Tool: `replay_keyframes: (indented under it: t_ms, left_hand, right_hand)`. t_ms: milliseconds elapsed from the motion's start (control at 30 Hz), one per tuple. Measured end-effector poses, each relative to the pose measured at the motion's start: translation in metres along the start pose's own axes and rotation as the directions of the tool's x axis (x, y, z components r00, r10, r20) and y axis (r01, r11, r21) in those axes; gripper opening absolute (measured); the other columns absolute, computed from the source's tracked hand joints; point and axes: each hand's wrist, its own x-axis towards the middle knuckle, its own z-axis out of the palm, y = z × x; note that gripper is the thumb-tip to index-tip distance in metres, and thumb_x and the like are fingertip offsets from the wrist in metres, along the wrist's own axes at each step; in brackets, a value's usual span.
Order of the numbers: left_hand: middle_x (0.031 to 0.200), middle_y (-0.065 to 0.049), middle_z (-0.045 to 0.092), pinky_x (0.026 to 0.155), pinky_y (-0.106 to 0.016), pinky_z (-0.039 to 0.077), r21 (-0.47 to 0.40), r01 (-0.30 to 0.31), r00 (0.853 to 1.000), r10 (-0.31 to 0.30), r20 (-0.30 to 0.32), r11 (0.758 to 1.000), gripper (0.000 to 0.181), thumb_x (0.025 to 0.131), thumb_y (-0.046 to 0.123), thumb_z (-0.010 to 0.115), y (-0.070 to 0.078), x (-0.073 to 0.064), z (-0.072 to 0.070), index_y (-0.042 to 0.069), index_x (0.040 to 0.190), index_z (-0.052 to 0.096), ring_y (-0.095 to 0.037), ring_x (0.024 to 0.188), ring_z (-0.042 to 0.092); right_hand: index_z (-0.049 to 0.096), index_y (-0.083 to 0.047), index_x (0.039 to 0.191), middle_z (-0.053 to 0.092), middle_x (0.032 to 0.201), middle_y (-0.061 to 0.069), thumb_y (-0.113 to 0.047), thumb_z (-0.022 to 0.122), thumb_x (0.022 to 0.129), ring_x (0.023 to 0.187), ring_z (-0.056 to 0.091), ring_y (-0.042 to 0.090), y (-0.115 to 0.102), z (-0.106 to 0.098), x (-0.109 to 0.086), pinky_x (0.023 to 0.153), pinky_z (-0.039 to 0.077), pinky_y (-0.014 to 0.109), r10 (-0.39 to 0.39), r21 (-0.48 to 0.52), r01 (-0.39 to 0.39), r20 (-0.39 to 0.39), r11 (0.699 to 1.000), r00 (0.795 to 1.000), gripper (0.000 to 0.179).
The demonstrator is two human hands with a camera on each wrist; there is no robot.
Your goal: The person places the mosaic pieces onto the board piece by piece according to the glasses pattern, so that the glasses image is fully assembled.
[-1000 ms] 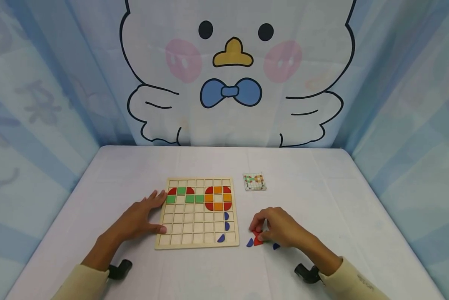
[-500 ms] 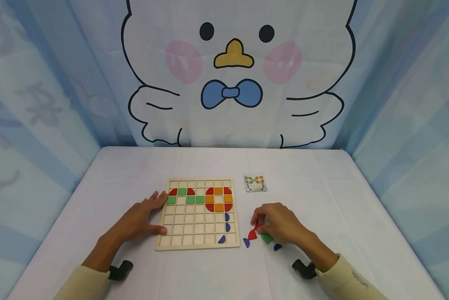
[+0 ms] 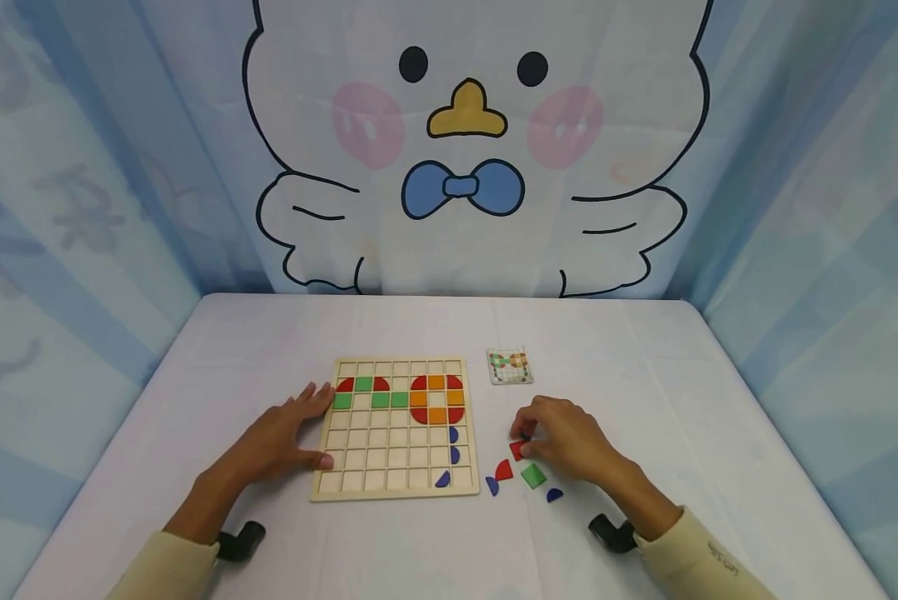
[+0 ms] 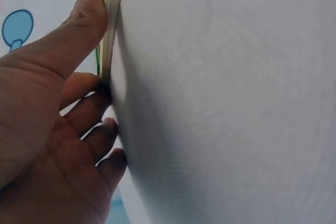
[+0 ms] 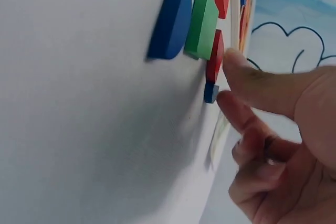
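My left hand (image 3: 284, 429) rests against the left edge of a wooden grid board (image 3: 386, 456), thumb on its rim and fingers spread along the side; the left wrist view shows the thumb (image 4: 84, 22) on that edge. Right of the board, my right hand (image 3: 569, 437) hovers low with loosely bent fingers. Its thumb is right at a red piece (image 5: 214, 56), and the index fingertip is right by a small blue piece (image 5: 210, 92) on the table. Near it lie a green square tile (image 3: 534, 476), a red rounded piece (image 3: 504, 471) and a blue half-round piece (image 3: 555, 495).
Red, green and orange pieces fill cells in the board's upper rows, with blue half-round pieces (image 3: 453, 434) on its right side. Another blue piece (image 3: 492, 485) lies beside the board's lower right corner. A small pattern card (image 3: 510, 367) lies farther back on the white tablecloth (image 3: 614, 358).
My right hand has shifted away from me, sliding a red piece along and parting the loose pieces, so the green tile now shows fully. The left hand has stayed at the board.
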Motion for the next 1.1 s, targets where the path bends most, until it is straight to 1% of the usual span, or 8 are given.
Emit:
replay_keyframes:
  t_ms: [100, 233, 333, 533, 700, 800, 867, 1100]
  left_hand:
    - [0.173, -0.023, 0.028, 0.124, -0.076, 0.023, -0.002, -0.002, 1.0, 0.002, 0.001, 1.0, 0.118, 0.074, 0.045, 0.095, 0.0008, 0.0006, -0.0002, 0.012, 0.167, 0.031, -0.058, 0.157, 0.025]
    - [0.173, -0.022, 0.028, 0.125, -0.076, 0.023, 0.0, -0.003, 1.0, 0.003, 0.0, 1.0, 0.117, 0.075, 0.044, 0.094, 0.0006, 0.0006, -0.0003, 0.012, 0.167, 0.031, -0.057, 0.157, 0.025]
    - [0.173, -0.023, 0.029, 0.124, -0.076, 0.023, 0.003, -0.01, 1.0, 0.01, -0.004, 1.0, 0.117, 0.074, 0.045, 0.094, -0.0003, 0.0005, -0.0003, 0.011, 0.167, 0.032, -0.057, 0.157, 0.026]
    - [0.173, -0.022, 0.028, 0.124, -0.076, 0.023, -0.003, -0.006, 1.0, 0.006, -0.004, 1.0, 0.117, 0.074, 0.045, 0.094, -0.001, 0.0007, 0.0009, 0.013, 0.167, 0.031, -0.056, 0.158, 0.025]
    - [0.174, -0.018, 0.028, 0.126, -0.074, 0.021, -0.005, -0.009, 1.0, 0.009, -0.008, 1.0, 0.115, 0.076, 0.041, 0.094, -0.0018, 0.0023, 0.0019, 0.012, 0.167, 0.031, -0.051, 0.161, 0.023]
    - [0.174, -0.018, 0.029, 0.126, -0.074, 0.021, 0.0, -0.021, 1.0, 0.021, -0.013, 1.0, 0.115, 0.076, 0.042, 0.094, -0.0017, 0.0029, 0.0024, 0.011, 0.167, 0.031, -0.05, 0.161, 0.023]
    - [0.174, -0.018, 0.029, 0.126, -0.074, 0.021, -0.001, -0.023, 1.0, 0.023, -0.015, 1.0, 0.115, 0.076, 0.041, 0.094, -0.002, 0.0031, 0.0025, 0.011, 0.167, 0.031, -0.05, 0.161, 0.023]
    - [0.174, -0.017, 0.03, 0.127, -0.073, 0.021, 0.0, -0.024, 1.0, 0.024, -0.011, 1.0, 0.115, 0.075, 0.042, 0.094, -0.002, 0.0021, 0.002, 0.011, 0.167, 0.032, -0.048, 0.162, 0.022]
  right_hand:
    - [0.079, -0.028, 0.091, 0.065, 0.09, -0.013, -0.008, 0.092, 0.081, 0.09, 0.059, 0.01, 0.0015, 0.0005, -0.0007, 0.087, 0.054, 0.036, -0.037, 0.004, 0.037, 0.027, 0.999, 0.999, 0.026]
    - [0.076, -0.027, 0.088, 0.066, 0.087, -0.014, -0.009, 0.093, 0.08, 0.089, 0.06, 0.01, -0.0001, 0.0008, 0.0008, 0.092, 0.055, 0.041, -0.064, 0.018, 0.063, 0.039, 0.998, 0.997, 0.026]
    - [0.072, -0.026, 0.087, 0.064, 0.083, -0.014, -0.011, 0.094, 0.08, 0.086, 0.059, 0.011, -0.0016, 0.0017, 0.0021, 0.089, 0.054, 0.038, -0.07, 0.032, 0.069, 0.035, 0.997, 0.997, 0.027]
    - [0.071, -0.027, 0.084, 0.06, 0.077, -0.014, -0.013, 0.094, 0.08, 0.081, 0.055, 0.011, -0.0042, 0.0043, 0.0037, 0.081, 0.048, 0.033, -0.069, 0.038, 0.068, 0.032, 0.997, 0.997, 0.027]
    - [0.071, -0.026, 0.086, 0.059, 0.076, -0.012, -0.019, 0.094, 0.081, 0.08, 0.054, 0.011, -0.008, 0.003, 0.0051, 0.076, 0.046, 0.031, -0.035, 0.008, 0.034, 0.035, 0.999, 0.999, 0.025]
    - [0.073, -0.025, 0.09, 0.061, 0.079, -0.013, -0.019, 0.095, 0.08, 0.082, 0.055, 0.012, -0.0084, 0.0006, 0.0038, 0.076, 0.047, 0.032, -0.007, -0.015, 0.007, 0.038, 1.0, 0.999, 0.025]
    - [0.073, -0.025, 0.089, 0.062, 0.08, -0.014, -0.017, 0.094, 0.08, 0.084, 0.056, 0.012, -0.008, -0.001, 0.0031, 0.079, 0.049, 0.033, 0.0, -0.02, 0.001, 0.048, 1.0, 0.999, 0.025]
    - [0.068, -0.026, 0.085, 0.061, 0.078, -0.015, -0.014, 0.093, 0.081, 0.085, 0.057, 0.013, -0.0059, -0.0015, 0.0032, 0.081, 0.049, 0.035, -0.014, -0.003, 0.014, 0.065, 1.0, 0.998, 0.028]
